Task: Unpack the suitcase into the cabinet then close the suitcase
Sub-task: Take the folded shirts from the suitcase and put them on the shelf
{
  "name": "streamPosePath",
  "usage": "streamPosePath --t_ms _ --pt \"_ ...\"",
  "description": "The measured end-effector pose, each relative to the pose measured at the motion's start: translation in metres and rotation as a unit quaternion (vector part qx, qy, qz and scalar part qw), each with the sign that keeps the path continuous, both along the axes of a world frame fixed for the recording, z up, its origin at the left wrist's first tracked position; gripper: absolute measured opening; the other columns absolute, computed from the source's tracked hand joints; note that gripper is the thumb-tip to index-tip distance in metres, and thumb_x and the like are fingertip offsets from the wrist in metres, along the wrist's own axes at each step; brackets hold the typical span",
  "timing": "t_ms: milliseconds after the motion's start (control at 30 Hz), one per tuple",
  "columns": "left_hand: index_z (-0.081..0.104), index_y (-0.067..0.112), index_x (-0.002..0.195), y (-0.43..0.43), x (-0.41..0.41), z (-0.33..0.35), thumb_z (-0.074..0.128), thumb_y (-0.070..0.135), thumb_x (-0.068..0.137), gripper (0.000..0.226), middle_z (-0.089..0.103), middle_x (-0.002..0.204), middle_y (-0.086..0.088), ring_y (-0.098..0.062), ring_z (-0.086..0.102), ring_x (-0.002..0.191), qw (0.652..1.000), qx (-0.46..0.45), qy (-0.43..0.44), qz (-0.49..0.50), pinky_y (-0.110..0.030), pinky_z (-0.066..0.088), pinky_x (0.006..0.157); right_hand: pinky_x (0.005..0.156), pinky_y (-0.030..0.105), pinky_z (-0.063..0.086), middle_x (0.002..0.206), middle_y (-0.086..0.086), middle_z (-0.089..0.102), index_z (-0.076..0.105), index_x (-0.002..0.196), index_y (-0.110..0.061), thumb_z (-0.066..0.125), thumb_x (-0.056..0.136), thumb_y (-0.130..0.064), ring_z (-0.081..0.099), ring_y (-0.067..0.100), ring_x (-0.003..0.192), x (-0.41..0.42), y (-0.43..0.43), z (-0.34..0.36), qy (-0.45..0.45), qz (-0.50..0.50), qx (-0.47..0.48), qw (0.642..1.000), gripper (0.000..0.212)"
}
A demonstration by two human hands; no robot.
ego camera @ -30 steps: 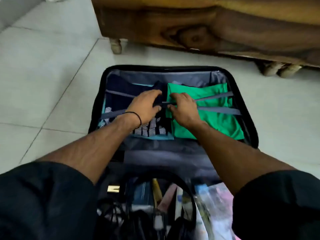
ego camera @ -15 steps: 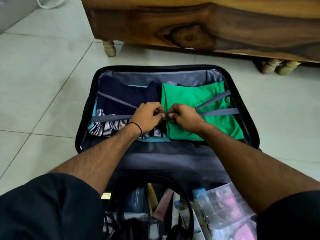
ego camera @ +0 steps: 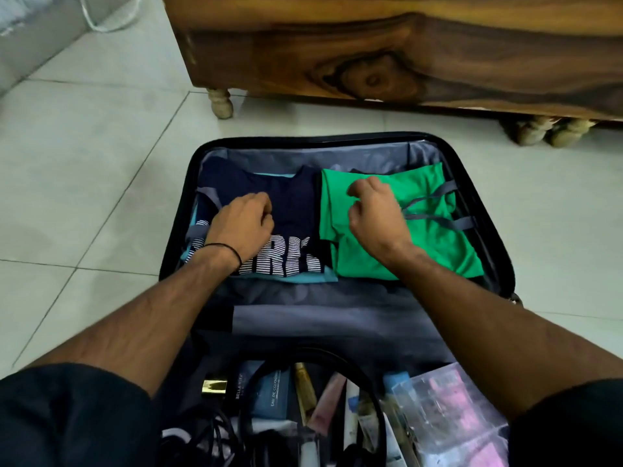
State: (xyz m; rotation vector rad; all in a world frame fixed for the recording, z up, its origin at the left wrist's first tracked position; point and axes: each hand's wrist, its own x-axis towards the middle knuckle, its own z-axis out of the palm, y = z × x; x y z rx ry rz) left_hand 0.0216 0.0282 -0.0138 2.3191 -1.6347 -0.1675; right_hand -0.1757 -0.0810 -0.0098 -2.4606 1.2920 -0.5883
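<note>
The black suitcase [ego camera: 303,138] lies open on the tiled floor. Its far half holds a folded navy shirt [ego camera: 293,203] with striped letters on the left and a folded green shirt [ego camera: 421,251] on the right. My left hand [ego camera: 241,224] rests on the navy shirt, fingers curled round the end of the left grey strap [ego camera: 199,232]. Over the green shirt, my right hand [ego camera: 374,214] has its fingers curled on the end of the right grey strap [ego camera: 435,219]. The two strap ends are apart. The wooden cabinet [ego camera: 404,45] stands just behind the suitcase.
The near half of the suitcase holds a blue perfume box [ego camera: 273,392], a clear pouch [ego camera: 445,416], tubes and black cables [ego camera: 202,439]. The cabinet stands on short turned legs [ego camera: 220,102]. A white cord [ego camera: 111,25] lies on the floor at the far left.
The hands met at the strap buckle in the middle; now they have moved apart, each drawing its strap end sideways, so the straps no longer cross the shirts.
</note>
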Motion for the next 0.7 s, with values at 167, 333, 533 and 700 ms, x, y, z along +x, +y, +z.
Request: streamPosePath --t_ms 167,333,533,700 --pt "0.051 0.009 0.11 0.01 0.012 0.011 0.05 0.03 0.095 0.026 0.061 0.113 -0.016 -0.038 0.06 0.101 0.99 0.11 -0.086 0.036 -0.038 0.042 0.07 0.081 0.046 0.058 0.092 0.022 0.073 0.069 0.09 -0.006 0.05 0.084 0.002 0.069 0.033 0.081 0.04 0.033 -0.001 -0.018 0.051 0.324 0.944 0.021" --pt "0.048 -0.007 0.121 0.023 0.032 0.022 0.052 0.015 0.093 0.036 0.055 0.125 -0.029 -0.046 0.055 0.112 0.975 0.149 -0.064 0.155 -0.047 0.046 0.088 0.101 0.038 0.042 0.135 0.029 0.05 0.055 0.126 0.006 0.054 0.091 -0.011 0.053 0.042 0.121 0.05 0.037 0.001 0.099 -0.073 0.233 0.965 0.039" --pt "0.039 -0.013 0.128 0.022 0.009 0.006 0.049 0.018 0.096 0.046 0.042 0.134 -0.031 -0.046 0.044 0.121 0.971 0.168 -0.065 0.155 -0.047 0.039 0.099 0.108 0.043 0.034 0.145 0.025 0.035 0.031 0.139 0.01 0.053 0.098 -0.034 0.036 0.04 0.133 0.07 0.038 -0.021 0.106 -0.153 0.214 0.959 0.064" --pt "0.04 -0.01 0.126 0.027 0.018 0.0 0.051 0.021 0.094 0.046 0.04 0.134 -0.033 -0.049 0.044 0.12 0.976 0.152 -0.031 0.153 -0.048 0.038 0.099 0.114 0.042 0.025 0.151 0.028 0.027 0.014 0.147 0.011 0.063 0.09 -0.049 0.03 0.041 0.139 0.085 0.038 -0.026 0.064 -0.209 0.251 0.943 0.097"
